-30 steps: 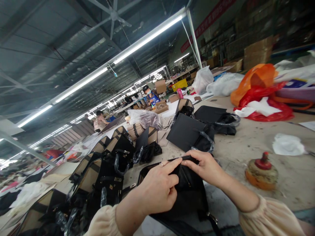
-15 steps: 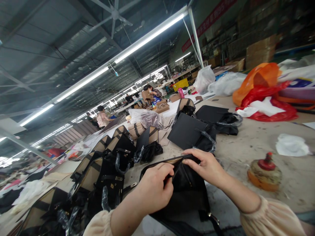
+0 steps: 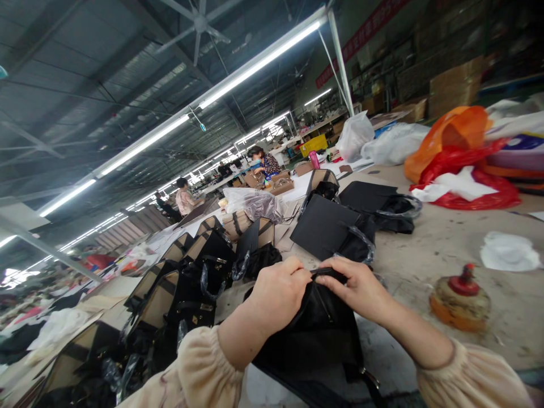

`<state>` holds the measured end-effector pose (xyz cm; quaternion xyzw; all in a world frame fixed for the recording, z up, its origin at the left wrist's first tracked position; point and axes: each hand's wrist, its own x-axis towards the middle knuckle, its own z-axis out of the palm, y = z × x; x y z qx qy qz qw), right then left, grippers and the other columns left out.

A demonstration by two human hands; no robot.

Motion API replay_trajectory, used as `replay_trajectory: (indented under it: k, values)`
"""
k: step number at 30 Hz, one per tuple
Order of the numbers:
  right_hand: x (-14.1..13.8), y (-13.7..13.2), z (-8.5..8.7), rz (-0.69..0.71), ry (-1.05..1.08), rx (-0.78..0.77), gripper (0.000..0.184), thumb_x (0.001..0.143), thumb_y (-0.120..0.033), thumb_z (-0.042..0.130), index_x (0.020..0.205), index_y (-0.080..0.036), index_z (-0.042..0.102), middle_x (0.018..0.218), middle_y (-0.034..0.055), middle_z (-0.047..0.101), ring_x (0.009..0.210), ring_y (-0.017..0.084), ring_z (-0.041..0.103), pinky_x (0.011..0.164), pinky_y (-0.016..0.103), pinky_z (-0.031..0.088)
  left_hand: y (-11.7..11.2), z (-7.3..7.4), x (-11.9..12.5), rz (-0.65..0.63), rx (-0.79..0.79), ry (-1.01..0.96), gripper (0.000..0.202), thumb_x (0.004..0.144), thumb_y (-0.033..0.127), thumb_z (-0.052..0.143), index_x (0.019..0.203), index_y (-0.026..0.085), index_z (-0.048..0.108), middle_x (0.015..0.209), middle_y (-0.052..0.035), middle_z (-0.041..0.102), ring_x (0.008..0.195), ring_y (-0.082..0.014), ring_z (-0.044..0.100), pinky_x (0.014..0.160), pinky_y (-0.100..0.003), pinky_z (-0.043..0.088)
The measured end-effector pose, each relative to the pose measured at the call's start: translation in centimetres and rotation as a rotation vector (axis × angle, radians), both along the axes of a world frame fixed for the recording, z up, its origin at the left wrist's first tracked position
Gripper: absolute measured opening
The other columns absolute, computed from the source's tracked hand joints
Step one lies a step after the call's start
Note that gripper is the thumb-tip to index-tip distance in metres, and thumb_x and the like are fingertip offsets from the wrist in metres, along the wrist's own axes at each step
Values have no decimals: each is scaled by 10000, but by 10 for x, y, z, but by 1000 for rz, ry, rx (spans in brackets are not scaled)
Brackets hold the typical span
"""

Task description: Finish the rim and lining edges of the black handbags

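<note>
A black handbag lies on the worktable right in front of me. My left hand is closed in a fist-like grip on the bag's top edge, fingers curled over it. My right hand pinches the same top edge from the right, thumb and fingers pressed together. The two hands almost touch at the bag's opening. Both cream sleeves show at the bottom of the view.
A row of black and tan handbags stands to my left. Flat black pieces and plastic wrap lie behind. A small red-topped pot sits at right, with a white rag, orange and red bags. Other people work further down.
My left hand has slid right along the bag's top edge and curled shut, meeting my right hand. The bag's mouth, held open half a second ago, is now drawn together.
</note>
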<state>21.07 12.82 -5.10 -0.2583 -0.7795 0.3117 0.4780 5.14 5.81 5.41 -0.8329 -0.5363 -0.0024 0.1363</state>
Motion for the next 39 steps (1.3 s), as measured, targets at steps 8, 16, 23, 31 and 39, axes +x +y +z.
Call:
replay_trajectory:
  k: [8,16,23,31,39]
  values:
    - [1,-1,0,-3,-20,2,151,863,-336,543,896,-224,639,859,30,655,808,179,592,731,293,466,4,1,-6,-144,20,169,241,893,187,370,774,155,577,794,-36,539,720,-146,536,667,-268,457]
    - [1,0,0,-2,-12,10,159,863,-340,542,908,-222,639,871,32,660,820,179,597,738,288,464,-3,-11,-17,-21,-22,-30,185,839,177,431,790,173,609,822,-21,578,701,-126,547,638,-238,449]
    - [0,1,-2,-12,-21,4,168,864,-352,543,904,-221,640,856,24,655,804,172,598,741,287,466,-24,13,-10,100,-70,-130,235,860,289,446,771,165,624,809,-45,570,754,-157,551,709,-289,458]
    - [0,1,-3,-31,7,16,165,860,-331,552,973,-237,628,937,21,663,866,171,607,788,286,468,-29,-3,-5,97,-20,-98,148,783,331,623,743,189,629,973,-55,548,941,-224,507,843,-400,448]
    - [1,2,-3,-13,-10,19,143,863,-325,554,931,-229,635,891,14,665,827,156,609,755,265,467,-13,-13,-32,100,-58,-381,135,824,175,551,700,171,604,1053,-49,611,937,-155,588,863,-285,471]
